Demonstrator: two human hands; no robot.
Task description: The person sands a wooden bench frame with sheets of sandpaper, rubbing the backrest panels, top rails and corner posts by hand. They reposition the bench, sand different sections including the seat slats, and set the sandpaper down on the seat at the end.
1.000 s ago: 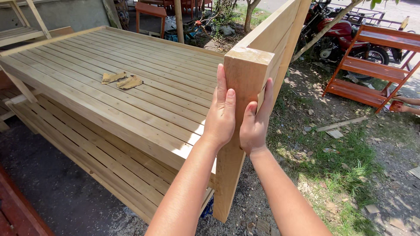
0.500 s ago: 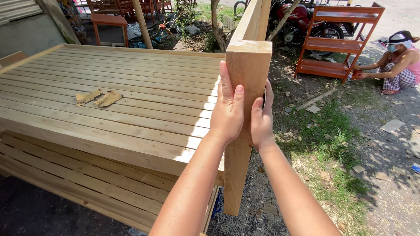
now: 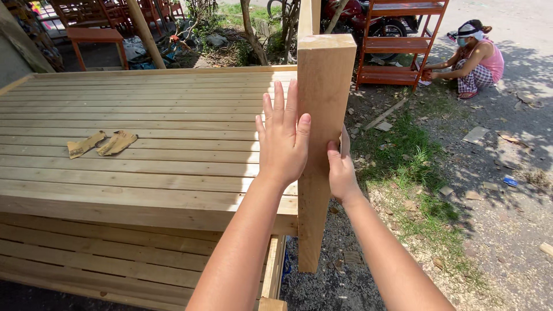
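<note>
The square wooden post stands upright at the near right corner of the slatted wooden bed frame, its bare sawn top in sunlight and its foot hanging just above the gravel. The left hand lies flat against the post's left face, fingers straight and spread, palm on the wood, gripping nothing. The right hand curls around the post's right edge, thumb on the front face and fingers hidden behind, so it holds the post in a narrow clasp.

A second ago both hands sat close together, pressed low on the front of the post; now the left one has slid up and opened flat while the right has moved round to the side (the view has also swung, so the post reads as more upright than before). That looks like feeling the surface and steadying the piece rather than lifting it.

On the slats to the left, well apart from the hands, lie two crumpled sheets of sandpaper. Under the frame a second slatted panel rests near the ground. Beyond the post, across a patch of grass, a red-brown wooden shelf rack stands, and a crouching person in a pink top works at its foot.
</note>
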